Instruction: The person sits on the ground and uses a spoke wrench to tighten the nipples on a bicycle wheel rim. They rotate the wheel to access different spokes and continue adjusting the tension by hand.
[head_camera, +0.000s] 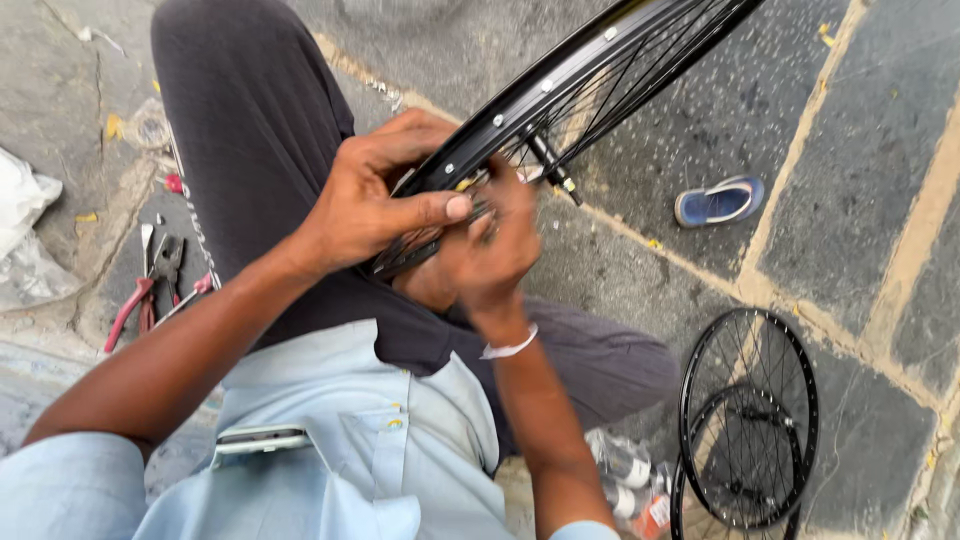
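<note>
Shirt: pale blue cloth, soft; a phone (262, 438) with a light edge sits in the chest pocket.
Right wrist: white band (510, 349), thin.
Trousers: dark fabric (250, 110) over raised knee and lap.
Left hand (375, 195): curled over the wheel rim, thumb pressed along its lower edge, fingers wrapped over the top.
Right hand (495, 245): closed in a pinch at the spokes just under the rim; blurred, so what it pinches cannot be told.
Wheel rim (560, 85): black metal hoop, glossy, with silver eyelets; held above the lap, running up and right out of view. Judged stiff, fairly light, smooth and slippery on the outer face; best held around the rim, not by the spokes.
Spokes (640, 75): thin wire, likely springy and easily bent.
Pliers (145, 290): red handles, on the ground at left.
Second wheels (750, 420): black, spoked, lying at right.
Sandal (718, 202): blue, beyond.
Pavement (880, 150): grey stone slabs, rough, pale joints.
</note>
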